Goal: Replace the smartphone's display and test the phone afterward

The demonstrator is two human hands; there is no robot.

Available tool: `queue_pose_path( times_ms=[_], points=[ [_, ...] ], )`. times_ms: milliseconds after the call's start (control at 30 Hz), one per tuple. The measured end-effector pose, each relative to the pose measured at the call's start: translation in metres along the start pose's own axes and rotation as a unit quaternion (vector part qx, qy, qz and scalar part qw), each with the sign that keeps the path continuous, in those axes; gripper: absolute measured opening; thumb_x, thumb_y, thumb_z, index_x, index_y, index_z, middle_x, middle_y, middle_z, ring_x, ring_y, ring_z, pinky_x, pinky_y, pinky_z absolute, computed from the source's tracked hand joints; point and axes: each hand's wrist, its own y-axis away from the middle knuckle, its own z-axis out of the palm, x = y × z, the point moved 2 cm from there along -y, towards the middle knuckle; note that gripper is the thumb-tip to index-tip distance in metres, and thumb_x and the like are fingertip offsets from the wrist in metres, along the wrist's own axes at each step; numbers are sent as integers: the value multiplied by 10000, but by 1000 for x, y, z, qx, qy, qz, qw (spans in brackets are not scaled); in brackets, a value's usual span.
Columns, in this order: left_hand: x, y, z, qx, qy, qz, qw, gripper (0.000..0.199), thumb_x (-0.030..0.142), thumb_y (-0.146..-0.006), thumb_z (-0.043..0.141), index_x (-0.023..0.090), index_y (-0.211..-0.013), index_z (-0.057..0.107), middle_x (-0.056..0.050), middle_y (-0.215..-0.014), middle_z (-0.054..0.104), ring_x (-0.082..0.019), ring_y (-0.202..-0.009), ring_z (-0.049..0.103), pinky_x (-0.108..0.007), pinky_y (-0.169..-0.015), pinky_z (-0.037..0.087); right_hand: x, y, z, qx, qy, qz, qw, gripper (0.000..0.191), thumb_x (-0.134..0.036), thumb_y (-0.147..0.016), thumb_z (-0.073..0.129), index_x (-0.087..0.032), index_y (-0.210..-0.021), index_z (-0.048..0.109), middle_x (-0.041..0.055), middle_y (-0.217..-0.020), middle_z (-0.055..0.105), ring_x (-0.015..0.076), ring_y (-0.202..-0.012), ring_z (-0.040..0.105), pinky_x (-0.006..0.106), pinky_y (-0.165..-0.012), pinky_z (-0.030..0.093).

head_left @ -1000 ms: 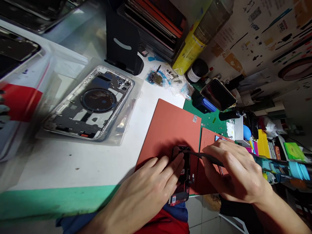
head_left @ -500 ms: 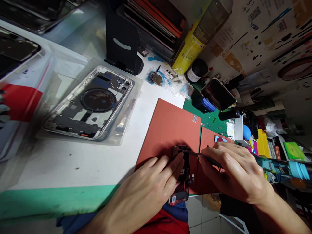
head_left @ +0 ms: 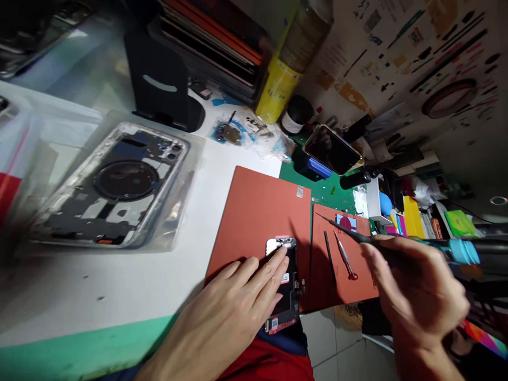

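A phone screen assembly [head_left: 291,264] lies back side up on the orange-red mat [head_left: 262,206], close to the table's front edge. My left hand [head_left: 238,296] rests flat across its left side, fingers stretched out and fingertips near its upper end. Between the thumb and fingers of my right hand [head_left: 416,286] are dark pointed tweezers [head_left: 344,226], held in the air with the tip pointing left. Below them, a second orange-red mat [head_left: 321,288] bears a screwdriver [head_left: 344,256] with a red end and a thin black tool [head_left: 329,254].
On the left an opened phone housing [head_left: 99,206] lies on a clear plastic sheet. At the back are a black stand [head_left: 159,79], a yellow bottle [head_left: 280,79], a black jar [head_left: 297,114] and a phone [head_left: 333,148]. Boxes and a yellow holder [head_left: 413,217] crowd the right.
My right hand has lifted the tweezers off the screen assembly and moved right. My left hand stays on the assembly. The view has shifted, uncovering the screwdriver and black tool.
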Motion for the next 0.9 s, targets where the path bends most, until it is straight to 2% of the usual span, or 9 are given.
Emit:
queue_pose_path(
  times_ms=[67,100,233,333,467,600,700,800,900],
  points=[
    [0,-1,1,8,-14,10,1000,438,244,-1088,475,172,-1496,616,-34,-1555,609,-255,-1021,624,-445,-855,504,6,28,16,-10,1,74,997,236,-166,-898,831,-210,-1078,685,43,-1001,795,175,-765,777,265,-670,654],
    [-1,-1,2,15,-20,19,1000,431,225,-1083,467,168,-1475,637,-41,-1543,619,-260,-1018,626,-447,-853,505,6,40,26,-11,11,77,997,153,-178,-935,791,-210,-1022,670,39,-962,780,171,-774,769,268,-679,646],
    [-1,-2,3,35,-39,50,997,423,174,-1072,439,152,-1413,689,-63,-1518,638,-280,-1036,634,-460,-872,495,6,71,66,10,106,30,994,119,-118,-992,689,-194,-1070,642,63,-931,759,178,-832,759,287,-760,623],
    [-2,-4,1,33,-46,58,997,425,188,-1083,426,138,-1423,677,-61,-1486,663,-277,-1001,636,-459,-873,483,6,78,78,1,126,15,992,164,-91,-984,681,-177,-1119,642,89,-938,753,207,-843,736,335,-794,611],
    [-4,-4,1,28,-56,79,995,418,171,-1079,433,115,-1420,668,-81,-1463,678,-285,-964,644,-464,-849,460,9,79,65,-28,100,49,993,168,-93,-996,667,-173,-1143,654,106,-971,748,223,-851,693,365,-801,574],
    [-8,-3,4,47,-45,108,992,414,173,-1088,402,105,-1405,659,-106,-1488,656,-290,-974,651,-461,-834,438,25,82,41,-46,83,145,985,91,-170,-1052,610,-191,-1102,683,71,-942,720,198,-833,688,330,-782,542],
    [-12,-3,8,67,-30,119,990,405,190,-1089,424,74,-1417,631,-130,-1460,674,-294,-934,645,-464,-806,425,43,88,34,-80,103,206,970,134,-281,-1073,587,-204,-1077,696,72,-956,699,215,-865,681,343,-779,524],
    [-12,-5,7,83,-27,127,988,378,184,-1083,461,61,-1391,642,-135,-1430,694,-292,-891,639,-465,-790,418,56,95,34,-112,116,225,961,217,-367,-1072,564,-205,-1021,699,85,-930,679,252,-869,651,382,-776,512],
    [-7,-7,2,79,-36,129,988,363,151,-1087,438,61,-1353,668,-135,-1421,699,-285,-878,635,-458,-783,405,61,96,30,-106,88,230,963,265,-381,-1078,538,-204,-952,690,79,-867,683,238,-790,638,376,-720,506]
  ],
)
